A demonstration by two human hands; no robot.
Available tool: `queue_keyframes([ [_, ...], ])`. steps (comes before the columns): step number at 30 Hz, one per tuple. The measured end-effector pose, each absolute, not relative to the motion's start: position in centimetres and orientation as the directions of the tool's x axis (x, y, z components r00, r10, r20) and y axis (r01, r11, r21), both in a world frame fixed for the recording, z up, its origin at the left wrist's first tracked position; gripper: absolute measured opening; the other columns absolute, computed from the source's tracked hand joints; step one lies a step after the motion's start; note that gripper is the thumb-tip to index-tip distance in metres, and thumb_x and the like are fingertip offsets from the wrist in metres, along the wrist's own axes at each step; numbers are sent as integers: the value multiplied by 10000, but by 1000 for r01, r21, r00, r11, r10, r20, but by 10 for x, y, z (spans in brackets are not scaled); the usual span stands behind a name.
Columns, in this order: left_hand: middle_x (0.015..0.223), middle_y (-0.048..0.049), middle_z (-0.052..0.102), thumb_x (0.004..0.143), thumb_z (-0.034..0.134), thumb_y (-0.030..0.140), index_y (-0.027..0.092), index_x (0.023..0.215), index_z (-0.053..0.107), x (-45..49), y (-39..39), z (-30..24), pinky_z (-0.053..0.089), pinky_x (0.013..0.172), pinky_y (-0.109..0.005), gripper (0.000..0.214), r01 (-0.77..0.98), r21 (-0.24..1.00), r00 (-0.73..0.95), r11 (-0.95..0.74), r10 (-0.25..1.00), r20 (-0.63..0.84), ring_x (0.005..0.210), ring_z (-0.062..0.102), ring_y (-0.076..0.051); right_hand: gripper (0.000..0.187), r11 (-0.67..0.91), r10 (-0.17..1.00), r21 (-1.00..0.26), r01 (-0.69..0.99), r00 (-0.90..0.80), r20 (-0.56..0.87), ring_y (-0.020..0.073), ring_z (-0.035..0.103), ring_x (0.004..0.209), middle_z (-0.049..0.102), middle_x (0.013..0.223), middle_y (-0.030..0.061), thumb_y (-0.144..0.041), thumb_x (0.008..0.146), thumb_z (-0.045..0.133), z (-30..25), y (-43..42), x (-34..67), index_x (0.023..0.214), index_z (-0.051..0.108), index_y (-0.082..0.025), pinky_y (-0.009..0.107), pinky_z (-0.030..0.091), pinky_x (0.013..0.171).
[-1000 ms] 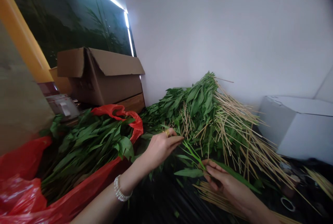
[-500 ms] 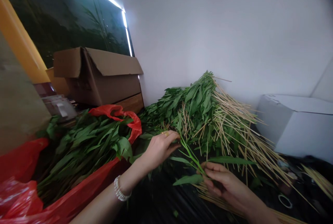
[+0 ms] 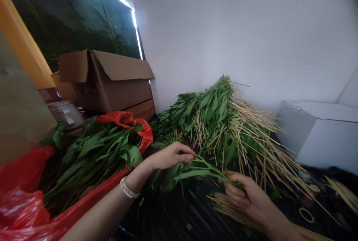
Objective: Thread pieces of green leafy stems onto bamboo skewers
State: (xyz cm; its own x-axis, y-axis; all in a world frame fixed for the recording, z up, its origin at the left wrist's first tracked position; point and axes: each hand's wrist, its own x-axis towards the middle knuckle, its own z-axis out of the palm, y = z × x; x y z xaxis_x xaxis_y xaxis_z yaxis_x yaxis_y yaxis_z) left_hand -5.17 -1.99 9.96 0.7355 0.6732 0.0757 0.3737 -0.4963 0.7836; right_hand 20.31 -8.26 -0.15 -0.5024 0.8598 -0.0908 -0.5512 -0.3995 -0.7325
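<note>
Leafy stem (image 3: 208, 170) spanning your hands above black plastic sheeting (image 3: 179, 215): your right hand (image 3: 247, 196) closes its fingers on the lower end; your left hand (image 3: 172, 156) pinches the upper end.

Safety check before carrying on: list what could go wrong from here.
The leafy stem held between the left hand and right hand could snap or shed leaves. The loose bamboo skewers beneath the right hand could jab a palm or scatter. The beaded bracelet on the left wrist could snag on stems by the red plastic bag.
</note>
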Motion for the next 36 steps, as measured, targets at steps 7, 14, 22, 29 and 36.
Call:
queue_keyframes([
  [7,928,-57,715,919,563,284,179,998,743,-50,-23,100,473,780,-235,223,391,591,778,-705,597,197,860,644,-155,164,-392,862,-740,-546,-499,-88,16,119,316,292,381,-127,-269,774,653,-8,-83,204,683,562,-168,180,122,353],
  [14,932,-49,681,883,589,195,198,929,725,-44,-34,94,449,699,-228,144,531,148,790,-834,551,269,801,641,-152,234,-384,863,-775,-501,-493,-109,15,128,317,311,388,-130,-315,763,682,-6,-86,201,676,504,-189,187,103,360],
  [22,738,-13,571,798,573,80,163,723,651,-37,-35,85,414,602,-209,136,586,30,747,-810,554,369,652,562,-126,305,-324,885,-851,-414,-450,-118,8,161,337,325,435,-132,-396,750,742,-2,-87,191,733,519,-189,193,92,379],
  [29,708,-18,596,743,570,81,155,694,671,-49,-16,86,423,641,-239,134,637,373,292,-675,659,693,669,543,-132,327,-277,918,-840,-467,-388,-87,7,165,347,333,444,-133,-398,715,787,0,-87,195,792,557,-179,204,92,390],
  [36,847,-14,667,780,711,335,177,913,683,-85,-20,115,495,640,-226,209,-329,927,-37,-179,983,177,723,608,-117,335,-229,940,-832,-506,-338,-53,26,255,386,370,469,-100,-393,755,763,2,-83,207,712,505,-184,217,130,422],
])
